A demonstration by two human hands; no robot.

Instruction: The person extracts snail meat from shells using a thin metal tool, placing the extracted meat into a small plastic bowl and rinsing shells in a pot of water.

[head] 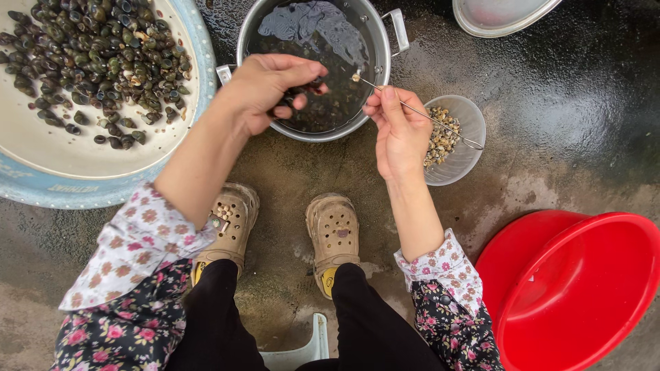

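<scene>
The right hand [399, 130] pinches a thin metal pick [419, 113] between thumb and fingers; a pale bit of snail meat [356, 77] sits on its tip over the pot [313, 69]. The pick's long axis runs from upper left, the tip, down to lower right, its looped end over the small bowl [462, 137]. The left hand [265, 89] is curled narrowly around a dark snail [313, 86] at the pot's near rim. The basin [41, 148] holds many whole snails; the bowl is partly filled, so much picking appears left.

hands [330, 110] over metal pot [381, 41], snails [96, 62] nearby
</scene>
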